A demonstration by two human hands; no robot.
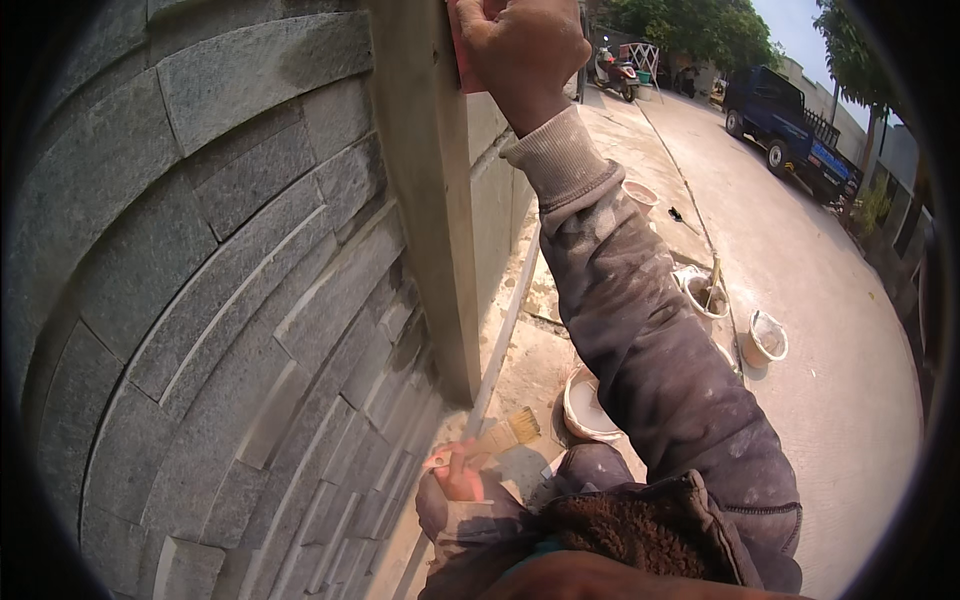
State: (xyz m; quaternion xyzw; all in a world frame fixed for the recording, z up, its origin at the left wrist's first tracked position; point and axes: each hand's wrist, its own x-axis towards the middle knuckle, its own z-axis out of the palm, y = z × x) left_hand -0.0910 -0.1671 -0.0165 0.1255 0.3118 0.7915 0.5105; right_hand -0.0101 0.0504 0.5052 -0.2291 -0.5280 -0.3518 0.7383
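High up at the corner post [425,190], my right hand [527,50] is closed on a flat pink-red piece [466,72]. The piece lies against the post's right side; its material cannot be made out, and the hand's upper part is cut off by the view. Low down beside the stone-clad wall [250,190], my left hand [462,480] grips a paintbrush [497,436]. Its pale bristles point right, and its handle end sticks out to the left of my fingers. My right sleeve is streaked with pale dust.
A bucket of whitish liquid [590,408] stands by my knee, partly behind my right arm. Farther right are a pale bucket [766,340] and a bucket [706,293] with a stick in it. A motorbike [614,75] and a blue truck [785,125] stand in the background.
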